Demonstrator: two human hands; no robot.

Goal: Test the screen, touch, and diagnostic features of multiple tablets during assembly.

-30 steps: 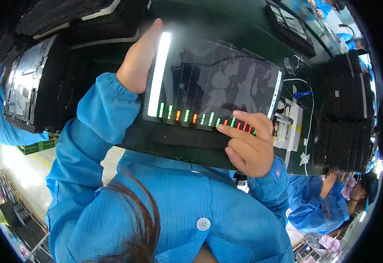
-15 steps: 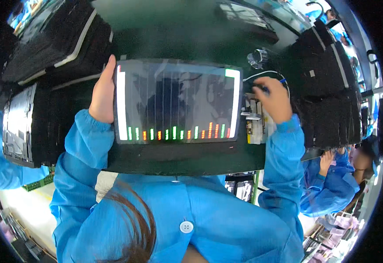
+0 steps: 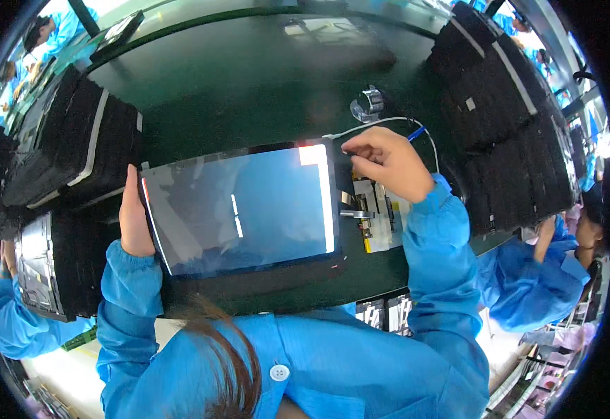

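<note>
A flat display screen point(image 3: 270, 209), lit pale blue-grey with white strips, leans over the near part of the dark green table. My left hand point(image 3: 135, 220) grips its left edge, thumb uppermost and the other fingers hidden behind. Just off the screen's upper right corner, my right hand point(image 3: 392, 164) is closed in a pinch; whatever sits between its fingertips is too small to make out. A white cable point(image 3: 368, 127) reaches the screen's top edge and curves behind this hand. Below the hand lies a circuit board point(image 3: 382, 223) with yellow and silver parts.
A clear tape roll point(image 3: 369, 105) stands beyond the cable. Tall stacks of black panels rise at the left point(image 3: 74, 140) and right point(image 3: 514, 140). A flat pale-topped panel point(image 3: 326, 31) lies at the far side. Co-workers in blue sit at both sides.
The screen has shifted left and nearer, and tilted. Its coloured bars have given way to a pale blue-grey picture. My right hand has come closer to the screen's upper right corner.
</note>
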